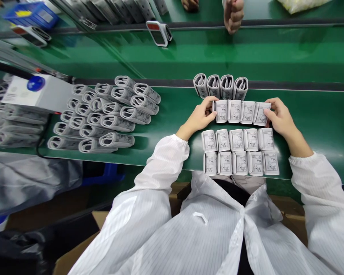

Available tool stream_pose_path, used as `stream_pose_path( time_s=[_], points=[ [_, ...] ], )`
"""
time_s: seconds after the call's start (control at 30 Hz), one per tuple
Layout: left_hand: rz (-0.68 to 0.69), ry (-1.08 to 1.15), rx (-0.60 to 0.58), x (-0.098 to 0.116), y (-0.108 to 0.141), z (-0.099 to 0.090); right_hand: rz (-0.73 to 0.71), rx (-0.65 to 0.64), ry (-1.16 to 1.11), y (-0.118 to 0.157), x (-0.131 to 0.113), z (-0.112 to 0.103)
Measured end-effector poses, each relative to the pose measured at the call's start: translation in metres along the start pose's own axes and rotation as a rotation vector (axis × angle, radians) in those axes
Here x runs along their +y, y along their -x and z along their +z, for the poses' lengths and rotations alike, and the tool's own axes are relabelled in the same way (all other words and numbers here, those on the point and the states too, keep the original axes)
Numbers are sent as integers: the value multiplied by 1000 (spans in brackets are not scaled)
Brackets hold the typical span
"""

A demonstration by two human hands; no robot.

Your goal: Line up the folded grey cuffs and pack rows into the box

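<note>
My left hand (202, 115) grips the left end of a row of rolled grey cuffs (234, 112), which look like wrist blood pressure cuffs with printed drawings on their faces. At the row's right end, my right hand (279, 115) has its thumb and fingers pressed on the last cuff, so the row is squeezed between both hands. Closer to my body lie two more rows of folded cuffs (236, 140), printed sides up. Just beyond my hands several rolled cuffs (213, 86) stand with their coiled ends showing.
A large group of rolled cuffs (109, 114) covers the green bench (166, 114) to the left, beside a white box (41, 91). Across the ledge sit a wrist monitor (158, 33) and a blue bin (31, 16). Another person's hand (233, 15) rests at the far side.
</note>
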State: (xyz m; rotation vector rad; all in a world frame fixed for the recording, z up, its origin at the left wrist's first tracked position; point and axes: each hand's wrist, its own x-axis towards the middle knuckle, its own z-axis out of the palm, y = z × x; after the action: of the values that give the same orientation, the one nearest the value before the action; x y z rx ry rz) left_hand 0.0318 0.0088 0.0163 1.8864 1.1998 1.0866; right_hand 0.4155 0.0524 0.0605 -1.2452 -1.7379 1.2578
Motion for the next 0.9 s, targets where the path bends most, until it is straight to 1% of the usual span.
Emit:
stream_pose_path(
  time_s=[0.13,0.53,0.9],
  points=[
    [-42,53,-18,-2,1,-1,5,5,-2,0,3,1],
    [-50,60,-27,-3,2,-1,25,-6,38,1,5,-1],
    [-50,63,53,0,0,1,10,46,56,0,8,2]
  ],
)
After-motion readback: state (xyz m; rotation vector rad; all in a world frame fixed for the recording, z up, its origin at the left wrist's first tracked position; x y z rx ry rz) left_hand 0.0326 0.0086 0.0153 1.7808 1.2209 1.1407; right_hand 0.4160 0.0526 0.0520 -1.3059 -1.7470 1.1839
